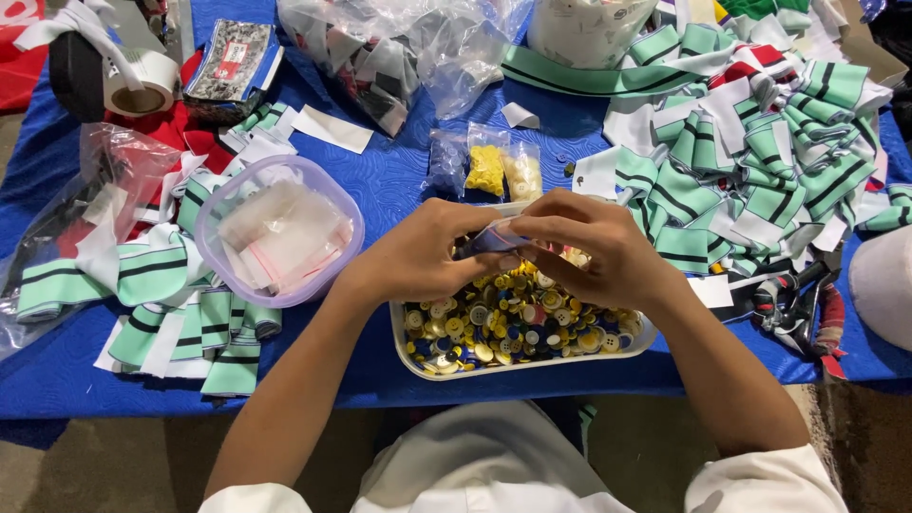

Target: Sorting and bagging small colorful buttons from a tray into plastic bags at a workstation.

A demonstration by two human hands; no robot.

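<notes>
My left hand [427, 252] and my right hand [594, 247] meet over a white tray [418, 366] filled with many small coloured buttons [503, 328]. Between the fingertips of both hands is a small clear plastic bag [494, 236]. What is inside it is too small to tell. Both hands pinch the bag, fingers curled around it, just above the far side of the tray.
A round lilac tub [223, 275] with small clear bags stands left of the tray. Green, white and black striped fabric pieces lie in piles at left [180, 313] and right [760, 161]. Small bags of yellow buttons [486, 169], a tape roll [141, 84] and large plastic bags [399, 47] lie behind on the blue cloth.
</notes>
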